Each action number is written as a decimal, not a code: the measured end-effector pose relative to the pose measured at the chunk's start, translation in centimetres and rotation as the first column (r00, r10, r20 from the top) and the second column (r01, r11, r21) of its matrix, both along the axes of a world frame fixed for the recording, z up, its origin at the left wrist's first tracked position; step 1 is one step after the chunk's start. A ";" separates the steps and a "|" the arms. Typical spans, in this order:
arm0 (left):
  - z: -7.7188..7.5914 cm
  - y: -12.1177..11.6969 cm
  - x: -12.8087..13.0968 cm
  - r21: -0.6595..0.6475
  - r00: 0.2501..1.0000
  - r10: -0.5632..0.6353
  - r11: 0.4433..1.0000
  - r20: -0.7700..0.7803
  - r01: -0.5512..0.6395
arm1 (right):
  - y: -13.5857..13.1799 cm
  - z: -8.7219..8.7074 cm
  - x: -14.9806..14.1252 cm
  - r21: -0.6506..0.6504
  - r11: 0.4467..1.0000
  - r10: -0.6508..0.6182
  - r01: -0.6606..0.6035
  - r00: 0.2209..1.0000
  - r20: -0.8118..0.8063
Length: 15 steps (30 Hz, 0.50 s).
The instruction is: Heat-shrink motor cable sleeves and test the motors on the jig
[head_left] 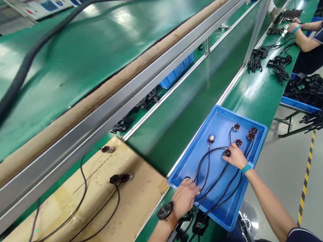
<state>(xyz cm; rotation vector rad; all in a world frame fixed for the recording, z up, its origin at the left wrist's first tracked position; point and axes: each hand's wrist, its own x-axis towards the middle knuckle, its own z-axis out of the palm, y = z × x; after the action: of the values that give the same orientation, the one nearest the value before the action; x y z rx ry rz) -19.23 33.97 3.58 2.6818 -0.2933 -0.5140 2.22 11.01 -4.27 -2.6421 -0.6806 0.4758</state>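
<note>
My right hand (236,156), with a blue band at the wrist, pinches a small round motor (227,153) over the blue tray (192,155). Black cables run from it toward my left hand (185,197), which wears a dark watch and is curled at the tray's near left rim, around a black cable as far as shows. Several more motors lie in the tray, among them a silver one (211,139) standing alone and a pair (252,133) near the right rim. Black housings with green circuit boards (200,223) hang below the tray's near edge.
Left of the tray, cardboard (137,207) bears motors (107,149) with cables. A metal rail (141,87) crosses beside the belt. Farther along the bench a co-worker's hands (294,26) handle parts. A blue bin (302,102) of cables stands at right.
</note>
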 end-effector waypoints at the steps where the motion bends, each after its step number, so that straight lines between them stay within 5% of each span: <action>1: 1.1 0.1 -0.8 -0.038 0.999 -0.043 0.998 0.004 0.043 | 0.4 0.1 0.0 -0.046 0.998 -0.030 0.031 0.999 0.020; 5: 4.3 -1.0 -2.9 -0.109 0.997 -0.073 0.991 0.018 0.074 | 2.5 0.6 -1.6 -0.202 0.969 -0.116 0.142 0.984 0.134; 9: 6.3 -1.6 -3.7 -0.220 0.986 0.167 0.963 0.025 -0.157 | 3.0 1.1 -4.9 -0.162 0.986 0.002 0.034 0.977 0.214; 11: 7.2 -1.0 -3.6 -0.384 0.939 0.343 0.863 -0.032 -0.328 | 3.2 0.7 -5.9 -0.145 0.983 0.128 -0.114 0.988 0.087; 13: 8.0 0.3 -2.9 -0.526 0.843 0.519 0.682 -0.143 -0.509 | 4.2 -0.2 -6.1 -0.154 0.972 0.178 -0.178 0.984 -0.014; 15: 8.1 2.0 -1.7 -0.605 0.711 0.661 0.473 -0.237 -0.641 | 6.0 -1.5 -5.7 -0.160 0.982 0.105 -0.102 0.994 0.011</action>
<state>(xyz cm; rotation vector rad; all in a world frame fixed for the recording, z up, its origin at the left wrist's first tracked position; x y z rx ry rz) -20.97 35.99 11.69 1.8703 0.4868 -0.0768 -3.48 16.99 -5.81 -2.7732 -0.8215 0.5568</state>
